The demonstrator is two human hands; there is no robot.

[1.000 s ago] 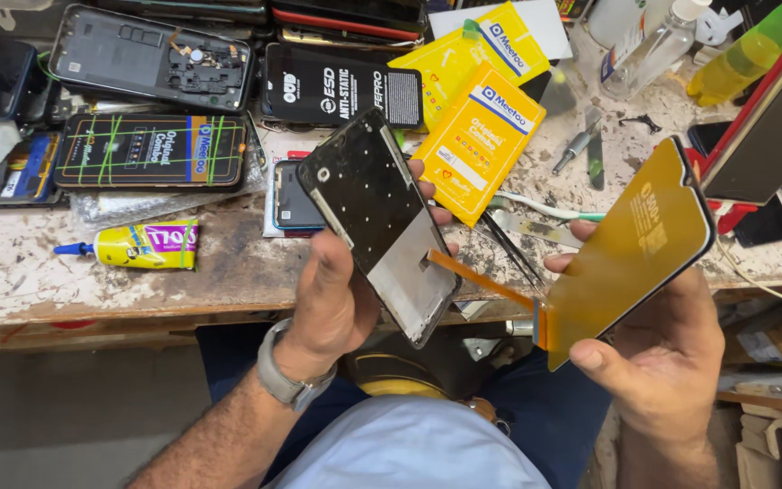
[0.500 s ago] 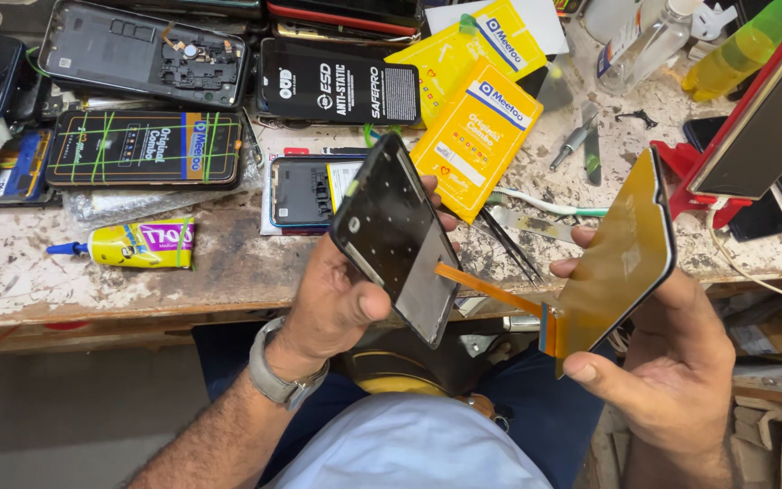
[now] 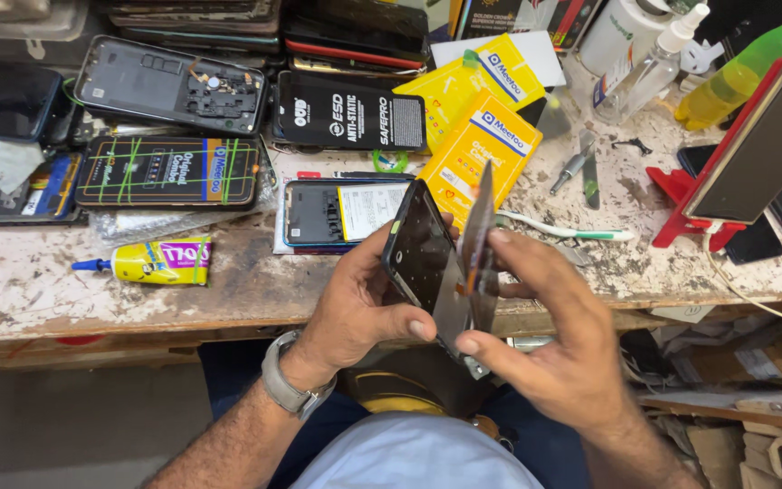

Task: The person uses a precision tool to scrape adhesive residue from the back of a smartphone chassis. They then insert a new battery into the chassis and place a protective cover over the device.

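My left hand grips a dark phone frame by its lower edge and holds it tilted above the bench edge. In my right hand is a thin display panel with a copper-coloured back, seen almost edge-on and standing right against the frame. An orange flex ribbon joins the two parts near my right thumb. Both hands are over my lap, just in front of the worn workbench.
An opened phone lies on the bench behind my hands. A yellow glue tube sits at the left. Yellow packets, black pouches, phone shells, a toothbrush, bottles and a phone on a red stand crowd the bench.
My right hand has swung the display panel leftward, from spread open at the right to nearly closed against the frame. My left hand has tipped the frame more upright.
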